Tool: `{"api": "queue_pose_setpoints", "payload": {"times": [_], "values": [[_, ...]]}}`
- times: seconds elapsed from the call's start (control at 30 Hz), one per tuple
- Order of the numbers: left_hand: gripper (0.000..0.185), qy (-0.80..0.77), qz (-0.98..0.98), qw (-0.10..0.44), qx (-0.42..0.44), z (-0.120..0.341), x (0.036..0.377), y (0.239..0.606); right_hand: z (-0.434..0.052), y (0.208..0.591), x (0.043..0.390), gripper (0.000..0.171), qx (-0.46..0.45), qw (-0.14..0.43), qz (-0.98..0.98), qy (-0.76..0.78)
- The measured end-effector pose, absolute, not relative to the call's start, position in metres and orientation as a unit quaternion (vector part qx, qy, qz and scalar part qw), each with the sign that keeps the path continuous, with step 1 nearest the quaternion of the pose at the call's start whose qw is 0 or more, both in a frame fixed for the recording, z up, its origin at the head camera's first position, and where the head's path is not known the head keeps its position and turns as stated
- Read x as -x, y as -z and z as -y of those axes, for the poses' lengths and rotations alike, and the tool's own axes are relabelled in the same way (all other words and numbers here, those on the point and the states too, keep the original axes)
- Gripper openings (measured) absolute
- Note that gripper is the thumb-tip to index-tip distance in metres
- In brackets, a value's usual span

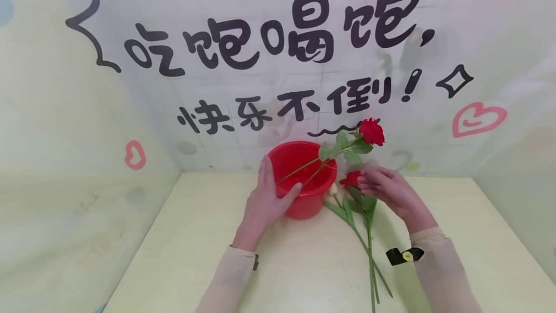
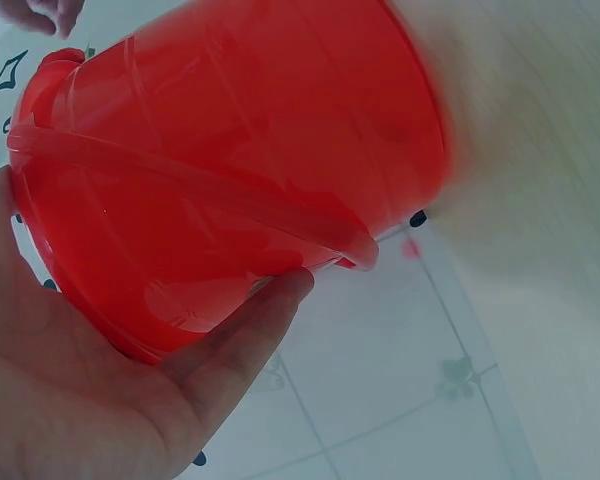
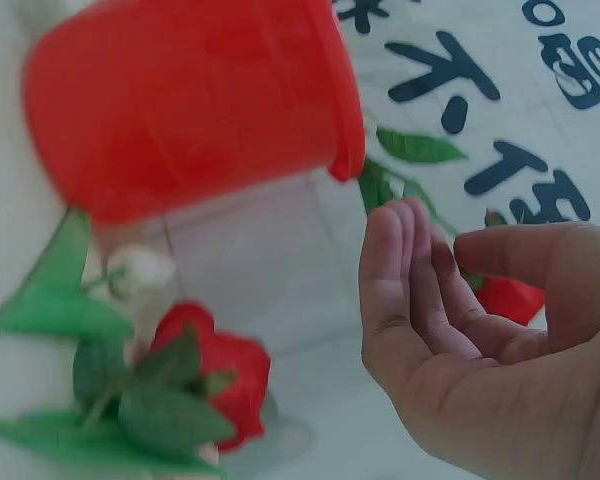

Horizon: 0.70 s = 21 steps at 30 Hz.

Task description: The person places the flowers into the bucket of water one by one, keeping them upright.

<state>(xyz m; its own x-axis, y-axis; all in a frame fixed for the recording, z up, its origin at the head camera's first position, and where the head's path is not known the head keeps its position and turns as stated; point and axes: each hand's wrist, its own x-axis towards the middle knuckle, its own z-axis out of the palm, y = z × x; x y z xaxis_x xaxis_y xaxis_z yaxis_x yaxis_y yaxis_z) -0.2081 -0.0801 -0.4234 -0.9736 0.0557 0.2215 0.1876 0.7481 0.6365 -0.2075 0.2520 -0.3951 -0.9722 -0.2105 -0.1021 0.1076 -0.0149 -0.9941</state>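
Observation:
My left hand (image 1: 269, 202) holds the red plastic bucket (image 1: 304, 209) at its left side, thumb near the front rim and fingers along the outer wall. A red handle (image 2: 200, 185) hangs down the bucket's side in the left wrist view. Green stems (image 1: 299, 169) lean out over the rim to the right, with a red rose (image 1: 372, 132) at the upper end. Fingers loosely bent and holding nothing, my right hand (image 1: 388, 192) hovers right of the bucket. Below it lie a second red rose (image 3: 242, 375) and a white tulip (image 3: 145, 270).
Long stems (image 1: 370, 255) of the lying flowers cross and run toward the front of the pale table (image 1: 208, 235). Behind the bucket rises a printed backdrop (image 1: 226, 149) with black lettering and pink hearts. More of the sheet closes off both sides.

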Motion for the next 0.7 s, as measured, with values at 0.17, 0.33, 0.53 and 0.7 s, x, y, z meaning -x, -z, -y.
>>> {"api": "queue_pose_setpoints", "payload": {"times": [0.17, 0.33, 0.53, 0.7], "values": [[0.118, 0.355, 0.928, 0.095, 0.062, 0.080, 0.208, 0.423, -0.273, 0.415, 0.199, 0.042, 0.007, 0.110, -0.783, 0.613], [0.119, 0.363, 0.925, 0.096, 0.061, 0.080, 0.206, 0.426, -0.280, 0.443, 0.186, 0.034, -0.023, 0.130, -0.832, 0.539], [0.118, 0.361, 0.925, 0.101, 0.062, 0.081, 0.205, 0.427, -0.268, 0.461, 0.176, 0.042, -0.030, 0.148, -0.888, 0.434], [0.118, 0.355, 0.927, 0.100, 0.064, 0.080, 0.207, 0.426, -0.259, 0.466, 0.176, 0.035, -0.036, 0.132, -0.914, 0.381]]}}
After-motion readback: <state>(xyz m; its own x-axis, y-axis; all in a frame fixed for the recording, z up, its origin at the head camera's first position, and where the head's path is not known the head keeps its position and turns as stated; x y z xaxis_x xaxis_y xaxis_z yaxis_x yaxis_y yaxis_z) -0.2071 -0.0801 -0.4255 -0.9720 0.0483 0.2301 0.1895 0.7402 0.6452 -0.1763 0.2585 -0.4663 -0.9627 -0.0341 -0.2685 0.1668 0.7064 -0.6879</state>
